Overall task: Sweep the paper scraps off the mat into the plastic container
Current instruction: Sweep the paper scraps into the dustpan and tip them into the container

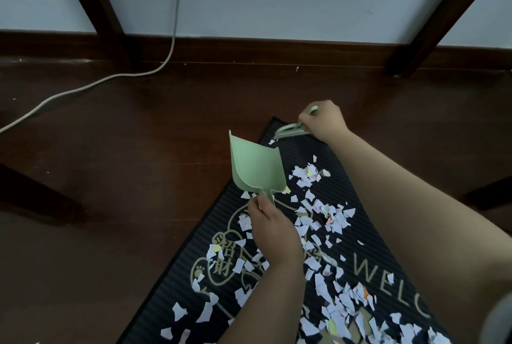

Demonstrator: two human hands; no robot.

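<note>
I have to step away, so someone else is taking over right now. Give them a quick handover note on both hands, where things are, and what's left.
Left hand: shut on the green dustpan handle, pan lifted above the mat, empty.
Right hand: shut on the small brush, bristles at the mat's far corner.
Paper scraps: scattered over most of the mat.
Plastic container: not in view.
Done: no scraps collected that I can see.
Left: sweep scraps into the pan, tip them into the container.

One black mat (357, 182) lies on the floor, strewn with paper scraps (327, 221) too many to count. One green dustpan (255, 166), one small brush (291, 131), two hands, one white cable (83, 88), two dark furniture legs.
</note>
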